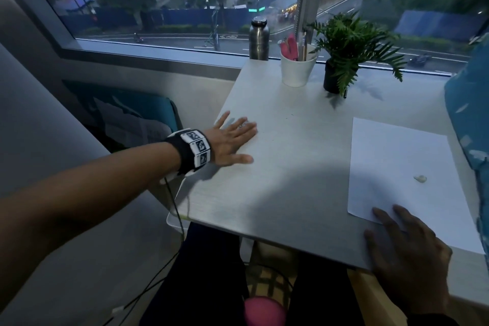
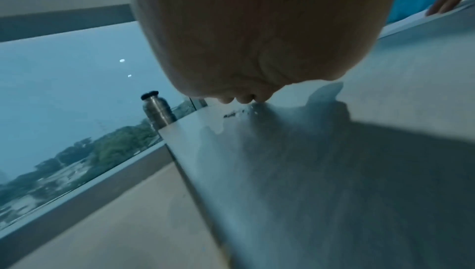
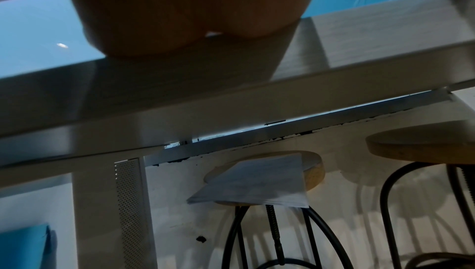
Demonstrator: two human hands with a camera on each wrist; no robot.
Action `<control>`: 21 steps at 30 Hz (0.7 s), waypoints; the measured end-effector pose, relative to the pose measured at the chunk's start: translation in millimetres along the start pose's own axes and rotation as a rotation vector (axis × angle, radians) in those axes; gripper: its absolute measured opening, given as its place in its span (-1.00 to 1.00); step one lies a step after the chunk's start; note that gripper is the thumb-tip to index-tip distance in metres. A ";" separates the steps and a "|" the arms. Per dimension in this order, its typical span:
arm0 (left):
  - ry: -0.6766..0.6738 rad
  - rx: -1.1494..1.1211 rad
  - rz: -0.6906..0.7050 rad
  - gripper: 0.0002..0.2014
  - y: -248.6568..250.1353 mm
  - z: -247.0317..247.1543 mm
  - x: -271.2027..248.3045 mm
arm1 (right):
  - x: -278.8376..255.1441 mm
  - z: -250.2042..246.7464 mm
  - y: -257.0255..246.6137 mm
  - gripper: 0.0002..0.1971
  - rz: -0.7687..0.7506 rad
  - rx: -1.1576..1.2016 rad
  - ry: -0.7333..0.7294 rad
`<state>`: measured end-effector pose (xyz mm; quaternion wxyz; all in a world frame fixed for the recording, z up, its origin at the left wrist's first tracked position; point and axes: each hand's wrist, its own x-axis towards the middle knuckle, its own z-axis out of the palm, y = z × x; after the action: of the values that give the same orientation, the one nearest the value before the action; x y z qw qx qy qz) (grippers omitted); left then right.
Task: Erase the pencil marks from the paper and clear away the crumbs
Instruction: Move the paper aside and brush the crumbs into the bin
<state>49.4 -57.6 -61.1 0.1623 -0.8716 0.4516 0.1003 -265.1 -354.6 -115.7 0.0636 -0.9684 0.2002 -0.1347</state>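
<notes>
On the table [image 1: 291,167], head view: left hand [image 1: 230,140] lies flat w/ fingers straight and spread, palm down near the table's 9 o'clock edge, holding nothing; a wrist band w/ black-and-white markers [image 1: 195,149] sits just behind it; right hand [image 1: 407,249] at 5 o'clock, fingers straight, fingertips pressing the near corner of the paper [image 1: 402,167], rest of the hand on the table edge; paper lies flat on the table's 3 o'clock side; any pencil marks on it too faint to tell; a small pale eraser lump [image 1: 420,178] rests on the paper toward its right edge, apart from both hands; at 12 o'clock, by the window: steel bottle [image 1: 258,38], white cup [image 1: 297,70] w/ pink item and pens, potted fern [image 1: 349,50] just right of the cup; blue cloth [image 1: 468,114] at the 3 o'clock border.

Left wrist view: palm [image 2: 231,40] fills the top; fingertips [image 2: 244,98] touch the tabletop; dark crumbs [image 2: 231,114] lie just in front of them, at 12 o'clock from the hand; bottle [image 2: 158,109] stands beyond the table corner at 10 o'clock; other hand's fingers [image 2: 447,1] on the paper edge at 2 o'clock.

Right wrist view: heel of hand [image 3: 192,9] rests on the table edge [image 3: 180,98]; fingers hidden, so spread can't be told here; below, two wooden stools; the left one [image 3: 315,172] carries a stack of sheets [image 3: 257,182].
</notes>
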 end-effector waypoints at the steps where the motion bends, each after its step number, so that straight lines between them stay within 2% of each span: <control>1: 0.028 -0.001 0.029 -0.11 6.3 -4.3 5.3 | 0.7 -0.4 0.3 -0.41 -0.003 0.004 0.005; 4: 0.090 0.048 0.230 -0.10 45.9 -9.6 15.8 | 0.1 0.5 -0.5 -0.41 -0.011 -0.008 0.014; 6: 0.071 0.097 0.321 -0.10 70.8 -8.4 21.5 | -0.2 1.2 -0.7 -0.40 -0.002 -0.010 0.016; 8: 0.043 0.044 0.265 -0.11 77.7 -5.8 26.9 | 0.3 1.0 -0.9 -0.40 0.005 0.006 0.026; 12: -0.032 -0.126 -0.012 -0.08 41.3 -4.3 31.0 | 0.1 0.9 -1.6 -0.40 -0.017 0.016 0.042; 16: -0.082 -0.135 -0.203 0.04 31.1 -12.8 40.2 | 1.5 3.3 3.9 -0.42 -0.048 -0.008 0.068; 18: -0.044 -0.184 -0.172 0.04 49.3 -26.1 58.0 | 2.1 6.1 6.2 -0.41 -0.065 -0.034 0.069; 21: -0.020 -0.275 -0.047 -0.02 81.9 -50.0 100.2 | 3.0 8.0 6.7 -0.42 -0.064 -0.019 0.093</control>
<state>41.0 -196.0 -62.7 0.0481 -0.8949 0.4113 0.1661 -262.7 -361.4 -123.8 0.0407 -0.9675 0.1731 -0.1797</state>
